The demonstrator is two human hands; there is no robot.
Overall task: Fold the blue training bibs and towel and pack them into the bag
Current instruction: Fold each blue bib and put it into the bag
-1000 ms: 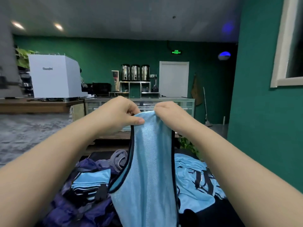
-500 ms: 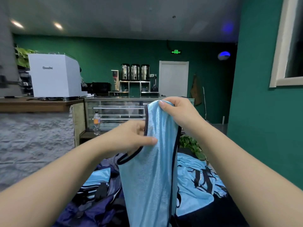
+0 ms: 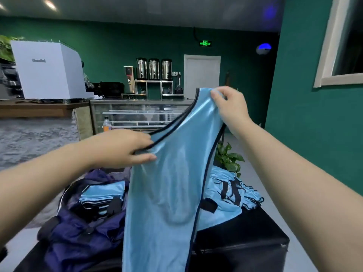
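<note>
- Above the black bench (image 3: 245, 244), a light blue training bib (image 3: 169, 193) with dark trim hangs lengthwise, held up in the air by both hands.
- The right hand (image 3: 229, 107) pinches the bib's top strap, fingers curled over the cloth's far side, thumb on the near side.
- The left hand (image 3: 125, 148) grips the dark-edged neckline lower down; its thumb lies on the front of the fabric, fingers tucked behind the edge.
- Below left, a navy bag (image 3: 78, 232) lies open with folded blue bibs (image 3: 102, 195) inside.
- To the right, unfolded bibs (image 3: 229, 191) lie heaped on the bench, behind the hanging one.
</note>
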